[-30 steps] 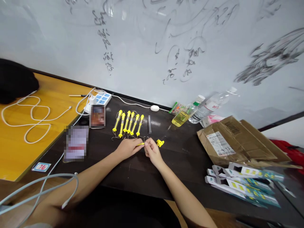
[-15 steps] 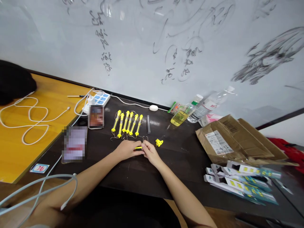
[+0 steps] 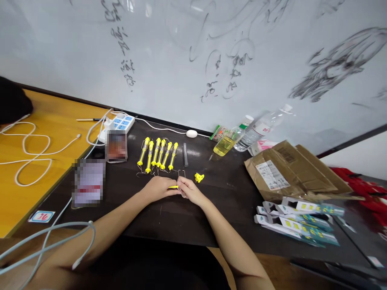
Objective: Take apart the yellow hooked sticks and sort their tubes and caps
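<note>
My left hand is closed on a thin yellow plastic piece, most of it hidden by the fingers. Against its fingertips, my right hand pinches a bent metal wire, whose square end sticks up and whose rounded end curves below the fingers. Beyond the hands lie several tubular spring scales with yellow end caps and wire hooks, side by side. A clear empty tube rests to their right. Small yellow plastic parts sit in a cluster just right of my right hand.
Opened brown packaging and several flattened small boxes cover the right side. Two bottles, one with yellow liquid, stand by the whiteboard. A power strip, two blurred-out items and white cables are at left.
The camera view has turned slightly, so the scene sits further left. The wire in my right hand has shifted, and its rounded end now shows below the fingers. Both hands stay together.
</note>
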Demonstrator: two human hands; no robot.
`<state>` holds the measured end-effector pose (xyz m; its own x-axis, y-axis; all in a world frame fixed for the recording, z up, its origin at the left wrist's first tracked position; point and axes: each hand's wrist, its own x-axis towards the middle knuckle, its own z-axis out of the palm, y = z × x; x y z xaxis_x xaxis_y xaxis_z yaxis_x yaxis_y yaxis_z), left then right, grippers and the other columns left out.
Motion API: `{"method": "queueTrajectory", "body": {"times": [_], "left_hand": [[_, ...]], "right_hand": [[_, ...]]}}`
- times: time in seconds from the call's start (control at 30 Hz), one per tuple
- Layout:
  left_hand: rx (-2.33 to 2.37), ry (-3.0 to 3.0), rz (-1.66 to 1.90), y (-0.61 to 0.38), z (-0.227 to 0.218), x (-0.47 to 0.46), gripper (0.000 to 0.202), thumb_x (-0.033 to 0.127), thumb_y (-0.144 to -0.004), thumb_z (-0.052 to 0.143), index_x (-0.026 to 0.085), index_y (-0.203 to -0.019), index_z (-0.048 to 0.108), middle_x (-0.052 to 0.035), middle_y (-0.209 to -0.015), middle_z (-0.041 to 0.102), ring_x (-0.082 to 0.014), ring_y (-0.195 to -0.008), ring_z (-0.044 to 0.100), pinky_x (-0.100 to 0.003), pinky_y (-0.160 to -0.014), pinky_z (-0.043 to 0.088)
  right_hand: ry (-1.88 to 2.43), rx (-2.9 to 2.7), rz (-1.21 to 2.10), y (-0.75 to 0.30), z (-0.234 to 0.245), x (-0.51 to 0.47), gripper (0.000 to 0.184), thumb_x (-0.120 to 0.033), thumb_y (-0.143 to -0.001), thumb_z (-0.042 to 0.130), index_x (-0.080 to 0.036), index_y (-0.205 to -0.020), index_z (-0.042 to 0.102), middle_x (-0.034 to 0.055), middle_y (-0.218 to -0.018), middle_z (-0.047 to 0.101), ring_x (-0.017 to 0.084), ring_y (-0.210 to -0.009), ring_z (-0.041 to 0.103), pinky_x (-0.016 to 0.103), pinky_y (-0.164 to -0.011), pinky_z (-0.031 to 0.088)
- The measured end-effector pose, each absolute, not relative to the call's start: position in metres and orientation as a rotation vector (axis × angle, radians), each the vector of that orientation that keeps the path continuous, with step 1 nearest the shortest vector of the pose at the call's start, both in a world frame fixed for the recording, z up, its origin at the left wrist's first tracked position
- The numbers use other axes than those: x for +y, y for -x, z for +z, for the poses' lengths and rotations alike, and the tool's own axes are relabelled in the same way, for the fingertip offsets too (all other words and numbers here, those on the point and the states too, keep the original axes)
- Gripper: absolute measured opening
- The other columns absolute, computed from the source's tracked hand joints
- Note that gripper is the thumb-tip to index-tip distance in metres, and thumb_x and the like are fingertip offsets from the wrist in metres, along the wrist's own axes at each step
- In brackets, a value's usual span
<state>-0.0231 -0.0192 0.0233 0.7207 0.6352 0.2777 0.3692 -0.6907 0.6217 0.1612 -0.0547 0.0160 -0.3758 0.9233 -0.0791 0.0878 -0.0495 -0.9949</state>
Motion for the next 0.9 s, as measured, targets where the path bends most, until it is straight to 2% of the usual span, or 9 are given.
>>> {"method": "queueTrajectory", "body": {"times": [0.2,0.43,0.53,0.67,0.9], "left_hand": [[0.771,-2.517,0.578,0.023,0.023,-0.019,0.029,0.047,-0.088,0.050,0.025,-0.091,0.068,-0.0030,-0.088,0.070,-0.0172,-0.080,0.063,-0.020,-0.064,0.036],[0.715,-2.488,0.595,0.022,0.024,-0.021,0.027,0.044,-0.087,0.053,0.022,-0.088,0.068,-0.0033,-0.080,0.070,-0.0174,-0.074,0.064,-0.021,-0.064,0.038],[0.766,-2.545,0.538,0.021,0.025,-0.023,0.031,0.044,-0.091,0.045,0.019,-0.091,0.064,-0.0047,-0.085,0.069,-0.0182,-0.075,0.065,-0.022,-0.064,0.040],[0.883,-2.607,0.455,0.019,0.028,-0.024,0.033,0.044,-0.093,0.041,0.017,-0.085,0.057,-0.0049,-0.084,0.069,-0.0188,-0.074,0.065,-0.023,-0.062,0.040],[0.859,-2.565,0.448,0.018,0.028,-0.026,0.025,0.034,-0.096,0.037,0.019,-0.097,0.057,-0.0037,-0.087,0.069,-0.0184,-0.079,0.066,-0.023,-0.065,0.041]], "right_hand": [[1.088,-1.437,1.541,-0.155,0.016,-0.056,0.042,-0.057,-0.082,0.051,-0.021,-0.066,0.037,-0.0099,-0.049,0.029,0.004,-0.040,0.025,0.016,-0.037,0.019],[1.074,-1.400,1.554,-0.156,0.007,-0.053,0.043,-0.052,-0.078,0.060,-0.020,-0.060,0.038,-0.0096,-0.045,0.031,0.003,-0.037,0.027,0.016,-0.035,0.020],[1.040,-1.223,1.570,-0.150,0.005,-0.054,0.041,-0.049,-0.078,0.061,-0.020,-0.061,0.037,-0.0101,-0.048,0.032,0.002,-0.036,0.023,0.015,-0.032,0.021],[1.023,-1.059,1.515,-0.139,0.005,-0.056,0.040,-0.048,-0.076,0.062,-0.020,-0.063,0.036,-0.0106,-0.050,0.032,0.002,-0.036,0.022,0.014,-0.029,0.023],[1.045,-1.008,1.416,-0.139,0.003,-0.054,0.041,-0.050,-0.075,0.063,-0.020,-0.063,0.038,-0.0120,-0.045,0.027,0.002,-0.035,0.023,0.013,-0.028,0.027]]}}
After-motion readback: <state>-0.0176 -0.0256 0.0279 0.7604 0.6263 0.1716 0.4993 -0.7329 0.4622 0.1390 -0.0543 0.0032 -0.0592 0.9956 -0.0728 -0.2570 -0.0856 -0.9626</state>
